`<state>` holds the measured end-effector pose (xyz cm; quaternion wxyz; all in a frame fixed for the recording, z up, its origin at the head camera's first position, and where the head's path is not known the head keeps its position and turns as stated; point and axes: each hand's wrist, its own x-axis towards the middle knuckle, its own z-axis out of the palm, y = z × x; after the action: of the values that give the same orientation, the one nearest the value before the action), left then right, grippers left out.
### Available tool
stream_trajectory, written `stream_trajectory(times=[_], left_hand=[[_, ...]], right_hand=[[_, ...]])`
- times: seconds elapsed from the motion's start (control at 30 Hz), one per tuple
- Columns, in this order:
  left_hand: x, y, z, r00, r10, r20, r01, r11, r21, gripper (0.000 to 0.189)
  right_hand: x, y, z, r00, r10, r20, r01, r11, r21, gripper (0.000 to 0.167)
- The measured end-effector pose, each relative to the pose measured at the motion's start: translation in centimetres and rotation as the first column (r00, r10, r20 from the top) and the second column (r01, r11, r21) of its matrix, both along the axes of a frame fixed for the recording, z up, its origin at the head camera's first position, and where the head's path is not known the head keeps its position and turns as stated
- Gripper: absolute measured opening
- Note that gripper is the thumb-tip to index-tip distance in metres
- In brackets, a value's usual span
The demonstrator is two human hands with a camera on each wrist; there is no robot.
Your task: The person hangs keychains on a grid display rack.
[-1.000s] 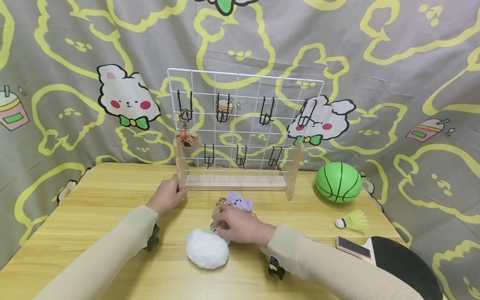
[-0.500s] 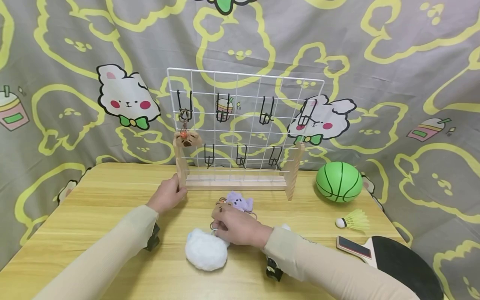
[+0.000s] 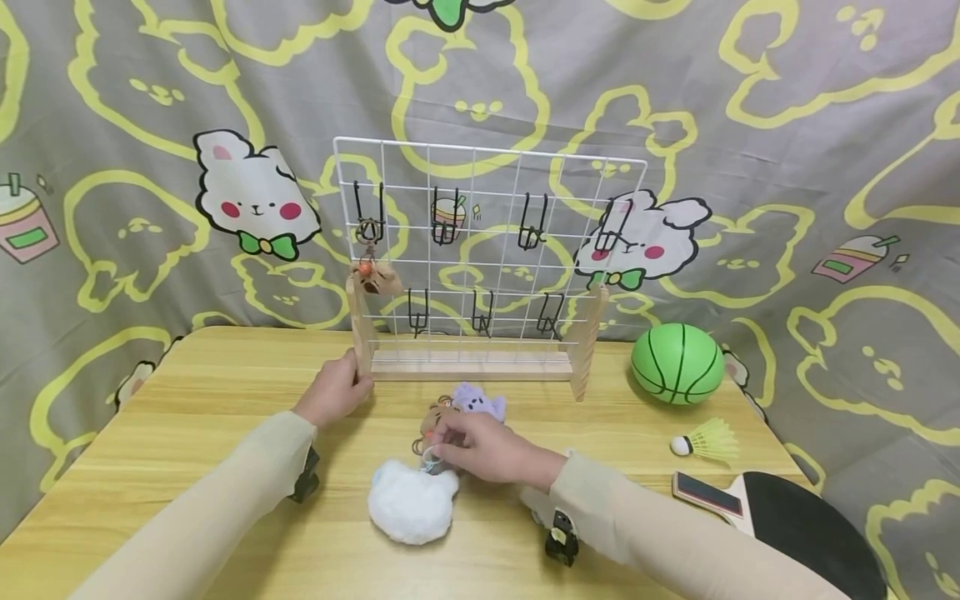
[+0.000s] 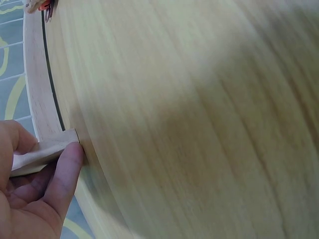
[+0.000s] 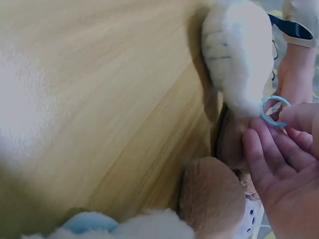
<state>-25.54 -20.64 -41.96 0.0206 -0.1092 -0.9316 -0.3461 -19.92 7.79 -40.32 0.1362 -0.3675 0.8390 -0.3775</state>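
My left hand grips the foot of the rack's left wooden upright. In the left wrist view, thumb and fingers clasp the pale wood end. My right hand pinches a light blue ring between thumb and fingers. That ring belongs to a fluffy white plush keychain, which lies at the front of the table. Just behind it are a brown plush keychain and a purple plush, both partly covered by the right hand. A brown plush hangs from the rack's upper left hook.
The white wire rack carries several black hooks in two rows. To the right are a green ball, a yellow shuttlecock and a black paddle. Another white plush is mostly hidden by the right forearm.
The right hand has risen slightly, drawing the ring up into view, and the white plush has shifted a little. More of the brown plush shows. The left hand stays put.
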Motion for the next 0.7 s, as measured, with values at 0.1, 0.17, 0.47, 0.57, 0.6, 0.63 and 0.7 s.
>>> stream_trajectory(times=[0.1,0.17,0.47,0.57,0.6,0.63,0.7], left_hand=[[0.04,0.03,0.01,1.0,-0.001,0.0,0.001,1.0,0.001,0.048],[0.08,0.08,0.06,1.0,0.0,-0.003,0.0,1.0,-0.002,0.046],[0.16,-0.03,0.21,1.0,-0.004,0.02,0.004,1.0,-0.002,0.05],[0.09,-0.12,0.17,1.0,-0.008,0.026,0.008,1.0,0.005,0.051],[0.04,-0.15,0.15,1.0,-0.008,0.028,0.008,1.0,0.006,0.05],[0.0,-0.14,0.14,1.0,-0.008,0.03,0.008,1.0,0.006,0.05],[-0.08,-0.12,0.1,1.0,-0.007,0.029,0.007,1.0,0.005,0.05]], right_hand=[[0.04,0.24,-0.02,0.993,0.011,0.115,-0.002,0.997,-0.076,0.01],[0.12,0.3,0.0,0.977,0.015,0.212,0.012,0.992,-0.125,0.011],[0.17,0.4,-0.11,0.852,0.059,0.52,0.083,0.965,-0.247,0.017],[0.11,0.38,-0.15,0.805,0.079,0.588,0.109,0.955,-0.278,0.022],[0.08,0.41,-0.18,0.792,0.084,0.605,0.12,0.949,-0.29,0.022],[0.07,0.44,-0.16,0.777,0.09,0.623,0.129,0.946,-0.298,0.022],[0.05,0.54,-0.13,0.751,0.099,0.653,0.15,0.937,-0.315,0.02]])
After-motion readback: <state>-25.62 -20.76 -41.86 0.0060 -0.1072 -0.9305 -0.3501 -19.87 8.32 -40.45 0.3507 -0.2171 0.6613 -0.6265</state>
